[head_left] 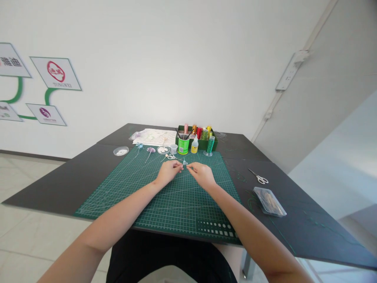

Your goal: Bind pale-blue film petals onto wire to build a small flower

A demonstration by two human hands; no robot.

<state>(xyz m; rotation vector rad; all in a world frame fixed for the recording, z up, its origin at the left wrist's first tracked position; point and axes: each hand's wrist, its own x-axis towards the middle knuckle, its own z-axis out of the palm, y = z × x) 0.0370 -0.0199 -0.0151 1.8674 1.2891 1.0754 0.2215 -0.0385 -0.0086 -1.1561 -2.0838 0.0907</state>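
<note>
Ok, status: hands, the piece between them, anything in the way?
Left hand, right hand: fingertips at small pale-blue piece, exact grip too small to tell. Piece over cutting mat. Scissors just beyond, leftward, not blocking.

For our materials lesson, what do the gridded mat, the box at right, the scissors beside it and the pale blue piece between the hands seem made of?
Gridded mat: matte plastic or rubber, perhaps; dull surface.
Box: probably glossy clear plastic; contents show through.
Scissors: likely metal blades, grey, thin; white handles look plastic.
Pale blue piece: too small to tell.
</note>
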